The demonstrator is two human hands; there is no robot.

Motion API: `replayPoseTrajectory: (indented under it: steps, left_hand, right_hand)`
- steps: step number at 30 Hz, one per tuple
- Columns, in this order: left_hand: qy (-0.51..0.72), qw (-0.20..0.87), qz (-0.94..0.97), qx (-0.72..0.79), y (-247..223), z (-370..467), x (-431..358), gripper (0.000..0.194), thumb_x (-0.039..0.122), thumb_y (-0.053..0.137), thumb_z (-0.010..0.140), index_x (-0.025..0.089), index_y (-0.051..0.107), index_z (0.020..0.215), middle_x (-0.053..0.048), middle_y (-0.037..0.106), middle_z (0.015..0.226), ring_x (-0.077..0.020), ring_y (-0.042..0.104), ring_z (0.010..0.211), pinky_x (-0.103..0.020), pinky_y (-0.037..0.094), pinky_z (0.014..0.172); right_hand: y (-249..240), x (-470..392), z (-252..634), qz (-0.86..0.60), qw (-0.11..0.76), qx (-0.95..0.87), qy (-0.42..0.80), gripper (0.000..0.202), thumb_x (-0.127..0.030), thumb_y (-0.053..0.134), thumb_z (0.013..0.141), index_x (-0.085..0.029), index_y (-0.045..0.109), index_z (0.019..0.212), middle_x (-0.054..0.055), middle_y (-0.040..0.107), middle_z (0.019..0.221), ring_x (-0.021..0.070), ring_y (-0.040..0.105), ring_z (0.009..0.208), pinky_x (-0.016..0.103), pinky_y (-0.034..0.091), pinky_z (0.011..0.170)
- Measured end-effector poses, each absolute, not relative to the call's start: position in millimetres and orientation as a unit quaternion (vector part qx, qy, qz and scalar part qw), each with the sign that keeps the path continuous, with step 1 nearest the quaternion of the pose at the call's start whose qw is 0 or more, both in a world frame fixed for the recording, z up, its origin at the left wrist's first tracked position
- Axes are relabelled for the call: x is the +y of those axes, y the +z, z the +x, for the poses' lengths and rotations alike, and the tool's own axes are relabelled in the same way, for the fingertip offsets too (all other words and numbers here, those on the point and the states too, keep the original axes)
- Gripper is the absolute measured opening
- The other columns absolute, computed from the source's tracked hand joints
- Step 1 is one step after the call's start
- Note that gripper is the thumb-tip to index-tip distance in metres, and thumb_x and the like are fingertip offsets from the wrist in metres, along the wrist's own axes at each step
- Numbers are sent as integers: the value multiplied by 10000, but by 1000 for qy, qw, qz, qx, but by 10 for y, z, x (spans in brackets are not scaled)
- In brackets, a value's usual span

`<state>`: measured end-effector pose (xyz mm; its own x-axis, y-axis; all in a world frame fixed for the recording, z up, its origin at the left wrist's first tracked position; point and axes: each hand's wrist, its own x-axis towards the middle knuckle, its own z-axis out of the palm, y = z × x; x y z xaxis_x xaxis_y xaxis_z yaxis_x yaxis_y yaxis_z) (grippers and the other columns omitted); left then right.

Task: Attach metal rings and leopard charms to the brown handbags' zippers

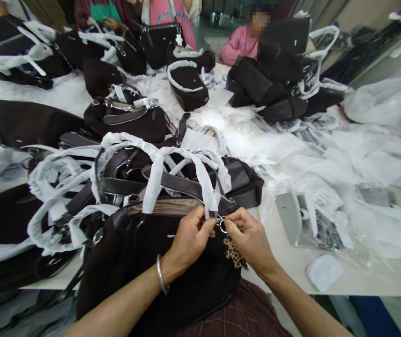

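Observation:
A large dark brown handbag stands upright in front of me at the table edge, its zipped top open on a beige lining. At its right top corner my left hand pinches the metal ring fitting of the bag. Close beside it, my right hand has thumb and forefinger closed on a silver key ring. From that ring hangs a leopard-print charm, partly behind my right fingers. White paper-wrapped handles arch over the bag's opening. My fingers hide the exact join of ring and fitting.
Several more dark handbags with wrapped handles lie across the table, with a pile at the back right. A grey box of small plastic packets and sheets of white wrapping lie to the right. Several people are across the table.

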<state>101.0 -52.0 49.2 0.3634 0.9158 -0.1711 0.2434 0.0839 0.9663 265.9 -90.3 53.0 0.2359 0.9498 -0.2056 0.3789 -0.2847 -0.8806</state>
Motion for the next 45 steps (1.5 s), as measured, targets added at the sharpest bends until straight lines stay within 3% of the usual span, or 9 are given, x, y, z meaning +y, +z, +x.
replayPoseTrajectory:
  steps: [10, 20, 26, 33, 36, 38, 41, 43, 45]
  left_hand:
    - [298, 537, 608, 504, 439, 1046, -546, 141, 289, 530, 920, 202, 534, 809, 15, 604, 697, -145, 593, 660, -252, 445, 657]
    - [305, 508, 606, 531, 354, 1107, -635, 117, 291, 509, 927, 211, 524, 843, 11, 569, 754, -153, 560, 689, -264, 425, 677]
    - [306, 455, 636, 542, 356, 1116, -655, 108, 248, 509, 913, 202, 506, 815, 9, 550, 766, -151, 516, 719, -266, 390, 696]
    - [282, 585, 599, 469, 410, 1004, -546, 153, 305, 519, 922, 191, 563, 829, 18, 585, 711, -135, 552, 655, -252, 437, 662]
    - [289, 627, 528, 494, 440, 935, -558, 177, 374, 574, 892, 201, 573, 929, 4, 634, 784, -154, 609, 695, -260, 487, 668]
    - [294, 634, 478, 533, 447, 882, -611, 266, 405, 649, 837, 221, 545, 999, 4, 656, 848, -173, 640, 744, -271, 512, 686]
    - [246, 649, 458, 556, 457, 827, -723, 334, 450, 739, 744, 215, 552, 889, 13, 643, 796, -181, 632, 729, -262, 508, 674]
    - [195, 687, 452, 535, 481, 825, -801, 343, 495, 727, 741, 196, 592, 842, -8, 649, 800, -192, 624, 761, -267, 504, 701]
    - [174, 720, 423, 522, 514, 844, -865, 362, 524, 703, 756, 183, 631, 851, -25, 656, 833, -195, 612, 790, -269, 499, 724]
  right_hand:
    - [441, -939, 2539, -710, 421, -411, 386, 160, -342, 622, 863, -207, 546, 823, -34, 610, 605, 117, 559, 543, 203, 395, 504]
    - [399, -1001, 2454, -720, 420, -438, 338, 137, -325, 576, 887, -207, 538, 831, -22, 599, 659, 132, 593, 588, 228, 444, 562]
    - [535, -1056, 2387, -701, 409, -362, 458, 221, -387, 595, 881, -199, 529, 784, -41, 563, 604, 110, 521, 544, 210, 386, 507]
    - [681, -960, 2670, -587, 327, -285, 684, 306, -447, 678, 819, -165, 575, 874, -19, 625, 664, 84, 514, 522, 184, 357, 482]
    - [818, -1107, 2617, -591, 327, -326, 661, 322, -291, 665, 825, -193, 571, 1117, -1, 691, 818, 125, 629, 664, 221, 480, 600]
    - [922, -1240, 2555, -604, 327, -406, 602, 516, -184, 644, 815, -238, 504, 1308, 29, 712, 1065, 178, 675, 936, 296, 527, 828]
    - [1057, -1392, 2545, -589, 266, -551, 528, 709, -205, 616, 859, -217, 323, 1505, 104, 531, 1435, 251, 522, 1289, 381, 409, 1085]
    - [1112, -1456, 2601, -566, 220, -623, 492, 709, -240, 586, 892, -145, 287, 1528, 158, 479, 1471, 289, 487, 1324, 412, 379, 1112]
    - [1132, -1509, 2668, -548, 210, -661, 466, 607, -237, 543, 919, -135, 372, 1492, 160, 561, 1394, 294, 551, 1258, 417, 408, 1081]
